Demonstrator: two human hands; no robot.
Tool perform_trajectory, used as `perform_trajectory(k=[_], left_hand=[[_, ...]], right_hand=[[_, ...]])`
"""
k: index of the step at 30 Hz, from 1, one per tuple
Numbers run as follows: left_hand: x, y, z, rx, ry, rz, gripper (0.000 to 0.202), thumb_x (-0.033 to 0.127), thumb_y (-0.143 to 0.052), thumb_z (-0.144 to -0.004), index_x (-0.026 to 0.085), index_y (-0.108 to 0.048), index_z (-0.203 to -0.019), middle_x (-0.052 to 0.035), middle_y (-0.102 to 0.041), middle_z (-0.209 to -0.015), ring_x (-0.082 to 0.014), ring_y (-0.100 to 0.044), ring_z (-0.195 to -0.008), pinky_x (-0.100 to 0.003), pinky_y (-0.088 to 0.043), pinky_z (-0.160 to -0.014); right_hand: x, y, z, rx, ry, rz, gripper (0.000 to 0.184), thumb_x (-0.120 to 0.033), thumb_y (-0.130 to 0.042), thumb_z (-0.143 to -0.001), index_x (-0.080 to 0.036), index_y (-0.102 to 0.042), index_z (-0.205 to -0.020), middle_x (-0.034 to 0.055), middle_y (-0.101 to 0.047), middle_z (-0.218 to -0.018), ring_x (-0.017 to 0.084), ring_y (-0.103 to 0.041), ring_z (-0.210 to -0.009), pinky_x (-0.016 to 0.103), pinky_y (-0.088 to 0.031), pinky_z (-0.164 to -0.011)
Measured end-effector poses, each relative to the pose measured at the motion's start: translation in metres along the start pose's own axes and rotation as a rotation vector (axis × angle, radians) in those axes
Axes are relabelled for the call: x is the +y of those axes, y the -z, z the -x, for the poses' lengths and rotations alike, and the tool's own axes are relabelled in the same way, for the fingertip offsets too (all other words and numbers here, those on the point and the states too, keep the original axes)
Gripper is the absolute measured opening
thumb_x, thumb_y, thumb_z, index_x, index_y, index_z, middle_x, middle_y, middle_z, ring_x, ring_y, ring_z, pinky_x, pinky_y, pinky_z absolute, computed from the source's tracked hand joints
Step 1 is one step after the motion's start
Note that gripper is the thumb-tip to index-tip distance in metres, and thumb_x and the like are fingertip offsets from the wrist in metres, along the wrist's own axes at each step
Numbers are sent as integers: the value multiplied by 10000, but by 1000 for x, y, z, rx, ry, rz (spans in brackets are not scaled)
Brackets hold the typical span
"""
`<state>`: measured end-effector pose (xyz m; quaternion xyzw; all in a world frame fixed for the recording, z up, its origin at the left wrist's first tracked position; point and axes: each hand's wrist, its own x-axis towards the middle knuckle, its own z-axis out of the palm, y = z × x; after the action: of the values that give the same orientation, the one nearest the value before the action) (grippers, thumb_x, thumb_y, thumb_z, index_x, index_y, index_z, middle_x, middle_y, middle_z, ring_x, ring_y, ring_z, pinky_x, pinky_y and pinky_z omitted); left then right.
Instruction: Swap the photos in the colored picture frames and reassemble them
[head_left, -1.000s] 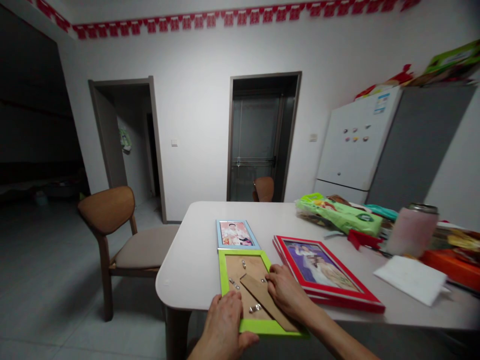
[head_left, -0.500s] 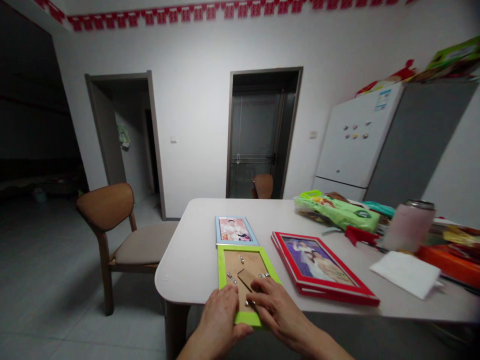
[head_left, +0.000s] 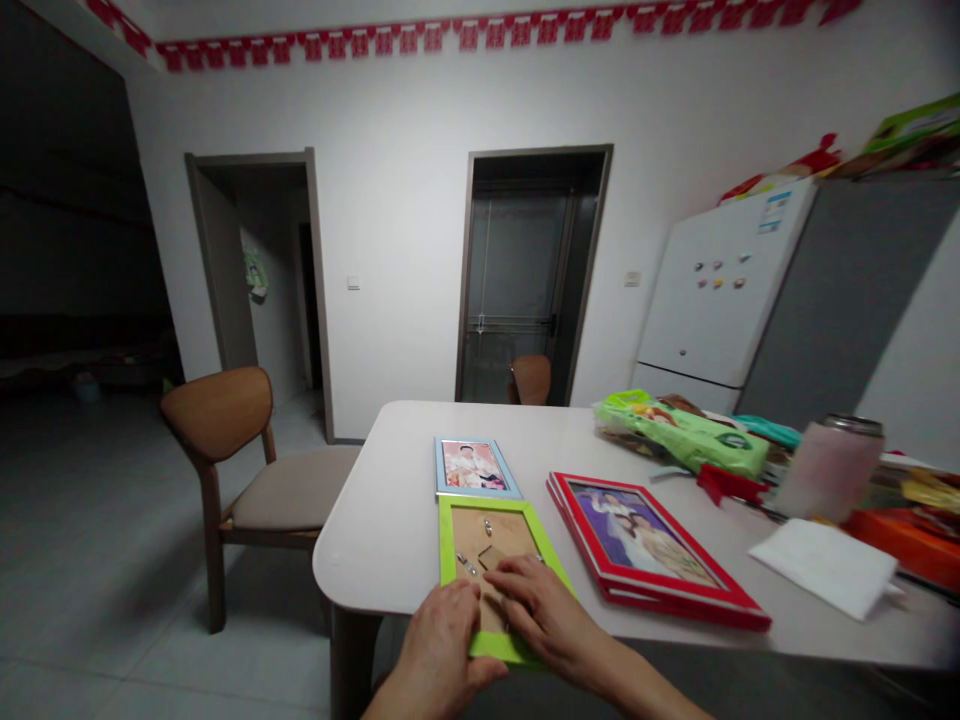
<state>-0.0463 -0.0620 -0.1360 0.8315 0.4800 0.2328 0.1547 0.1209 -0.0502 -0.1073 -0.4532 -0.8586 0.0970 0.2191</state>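
Observation:
A green picture frame [head_left: 445, 545] lies face down at the table's near edge, its brown backing board [head_left: 514, 525] and small metal clips [head_left: 466, 564] showing. My left hand [head_left: 442, 635] grips its lower left side, with the thumb at the near edge. Bent over the lower right of the frame is my right hand [head_left: 551, 610]; its fingers press on the backing and hide the lower clip and most of the stand flap [head_left: 491, 558]. Just beyond, a light blue frame [head_left: 441, 470] with a photo lies face up. Stacked red frames [head_left: 600, 560] are to the right.
On the white table [head_left: 375, 520] at the right are a green package [head_left: 675, 435], a pink cup [head_left: 829, 470], a white cloth or tissue [head_left: 825, 565] and an orange item [head_left: 911, 545]. A wooden chair [head_left: 225, 410] stands left; a fridge [head_left: 720, 300] is behind.
My right hand's fingers have shifted on the backing and now cover more of the flap and the right-hand clip. My left hand keeps its hold; the view has tilted slightly.

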Motion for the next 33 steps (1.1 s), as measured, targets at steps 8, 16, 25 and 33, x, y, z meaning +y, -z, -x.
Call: perform_trajectory(k=[8,16,25,33], left_hand=[[-3,1,1,-6,-24,31,652,305,-726,-542,155,-450,-1113,-72,-494,-1158,-213,-430,-1047,-313,-321,-932],[-3,4,4,-19,-6,41,688,297,-734,-536,135,-435,-1134,-83,-481,-1171,-213,-418,-1067,-289,-300,-951],[-8,3,6,-53,13,53,705,296,-739,-522,121,-432,-1132,-103,-461,-1195,-228,-406,-1086,-306,-290,-964],[-10,-1,8,-26,26,50,713,319,-738,-498,147,-445,-1125,-92,-482,-1175,-241,-433,-1059,-333,-324,-939]], right_hand=[[-1,-21,-41,-1,-83,79,280,-164,-383,-743,-229,-644,-824,31,-573,-856,168,-440,-857,272,-308,-735],[13,-26,-46,100,-151,-17,317,-171,-377,-723,-193,-628,-915,46,-612,-903,165,-499,-876,264,-336,-771],[57,-16,-72,112,-275,-13,258,-209,-430,-680,-175,-664,-785,48,-671,-817,158,-576,-758,228,-376,-681],[69,-40,-103,109,-457,40,178,-304,-525,-648,-173,-645,-642,34,-657,-649,135,-558,-600,209,-318,-515]])
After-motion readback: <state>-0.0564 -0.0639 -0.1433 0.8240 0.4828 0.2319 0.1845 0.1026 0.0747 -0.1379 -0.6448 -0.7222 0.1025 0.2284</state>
